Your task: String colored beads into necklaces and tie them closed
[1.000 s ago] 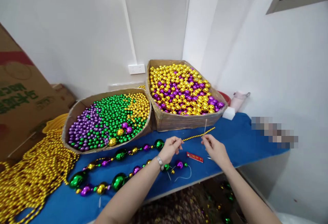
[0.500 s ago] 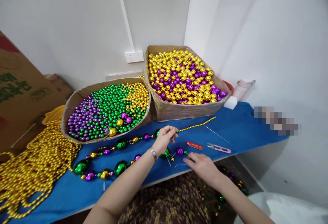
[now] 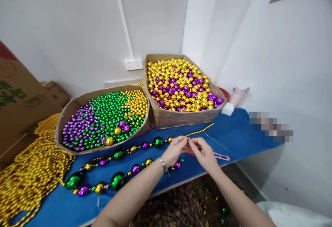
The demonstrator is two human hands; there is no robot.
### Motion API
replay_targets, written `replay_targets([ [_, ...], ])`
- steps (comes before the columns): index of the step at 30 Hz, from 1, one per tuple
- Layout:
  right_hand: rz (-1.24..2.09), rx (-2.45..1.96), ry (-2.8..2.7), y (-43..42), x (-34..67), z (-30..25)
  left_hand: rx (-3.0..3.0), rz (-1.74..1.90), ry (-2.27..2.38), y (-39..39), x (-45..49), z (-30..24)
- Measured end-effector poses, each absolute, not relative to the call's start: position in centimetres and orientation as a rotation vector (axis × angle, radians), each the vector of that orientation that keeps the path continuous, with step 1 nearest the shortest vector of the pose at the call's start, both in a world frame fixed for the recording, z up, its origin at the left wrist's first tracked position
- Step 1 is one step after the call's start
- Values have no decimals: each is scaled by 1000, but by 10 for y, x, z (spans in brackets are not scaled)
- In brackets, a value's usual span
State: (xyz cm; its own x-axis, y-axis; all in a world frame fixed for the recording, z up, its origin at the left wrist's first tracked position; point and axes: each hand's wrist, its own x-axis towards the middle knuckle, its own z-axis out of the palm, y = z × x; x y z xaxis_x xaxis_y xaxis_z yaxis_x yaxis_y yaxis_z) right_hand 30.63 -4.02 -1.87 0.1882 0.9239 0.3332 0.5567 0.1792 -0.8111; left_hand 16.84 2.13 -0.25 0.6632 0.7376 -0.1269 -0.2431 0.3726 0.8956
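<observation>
My left hand (image 3: 178,148) and my right hand (image 3: 204,153) meet fingertip to fingertip above the blue cloth. Both are closed in a pinch; what lies between the fingers is too small to make out. Just behind them, a strand of small gold beads (image 3: 201,129) runs off to the right. Along the cloth to the left curves a necklace of green, purple and gold beads (image 3: 118,180), partly hidden by my left forearm. A purple bead (image 3: 177,164) rests below my left hand. Pink thread snips (image 3: 222,156) lie partly covered by my right hand.
Two cardboard boxes of loose beads stand behind: small ones in the left box (image 3: 103,116), gold and purple ones in the right box (image 3: 178,88). Gold bead strands (image 3: 33,171) are heaped at left. A needle-like thin line (image 3: 216,141) and a pink bottle (image 3: 237,97) are at right.
My right hand has moved up and away from the beads near the table edge to meet my left hand. It now covers most of the red packet and part of the snips.
</observation>
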Motion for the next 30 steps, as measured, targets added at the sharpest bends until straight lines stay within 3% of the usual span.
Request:
replay_targets([
  [8,566,-1481,-1147,-27,298,-38,1281,623,729,26,169,-18],
  [13,487,-1647,-1091,0,353,-49,1236,622,780,27,164,-17],
  [21,349,-2191,-1246,44,488,-50,1225,699,765,29,152,-8],
  [30,355,-2262,-1533,62,498,-56,1257,749,786,35,138,-4],
])
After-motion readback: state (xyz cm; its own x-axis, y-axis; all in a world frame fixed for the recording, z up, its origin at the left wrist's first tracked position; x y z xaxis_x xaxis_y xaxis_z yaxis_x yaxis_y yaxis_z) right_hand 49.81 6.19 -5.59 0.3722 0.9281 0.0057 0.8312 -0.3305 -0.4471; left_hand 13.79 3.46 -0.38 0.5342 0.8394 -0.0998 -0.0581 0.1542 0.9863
